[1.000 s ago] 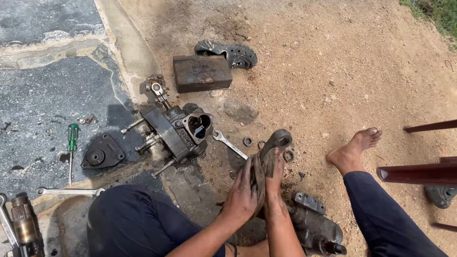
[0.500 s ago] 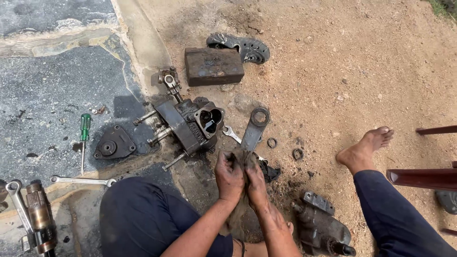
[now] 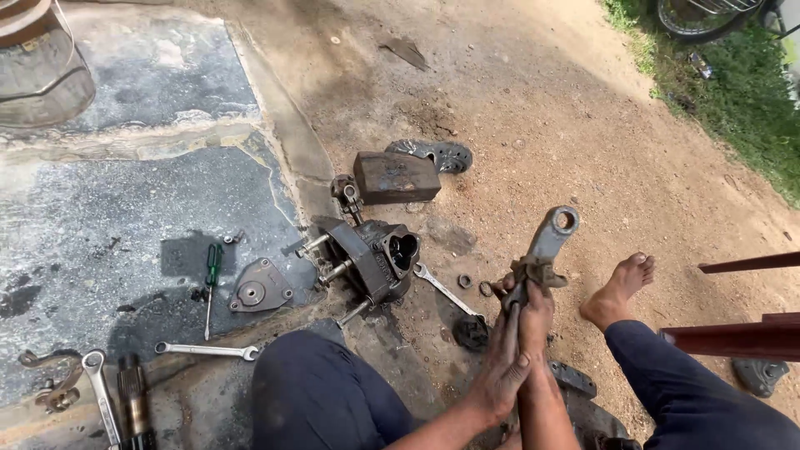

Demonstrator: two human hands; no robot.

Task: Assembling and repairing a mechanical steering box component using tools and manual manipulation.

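Outdoors, bare dirt meets a cracked concrete slab (image 3: 125, 217), seen from a seated person's head. On the slab at left lie a green-handled screwdriver (image 3: 212, 279), a triangular metal cover plate (image 3: 260, 289) and a spanner (image 3: 204, 350). At centre sits a dark, greasy gear housing (image 3: 371, 258) with studs sticking out, a rusty metal block (image 3: 396, 177) behind it. Further right, the left hand (image 3: 500, 375) and right hand (image 3: 533, 321) are pressed together around the oily lower end of a grey lever arm (image 3: 546, 246), held upright over the dirt, its ring end topmost. This looks like handling a removed part; any next move needs a firm grip on slippery metal.
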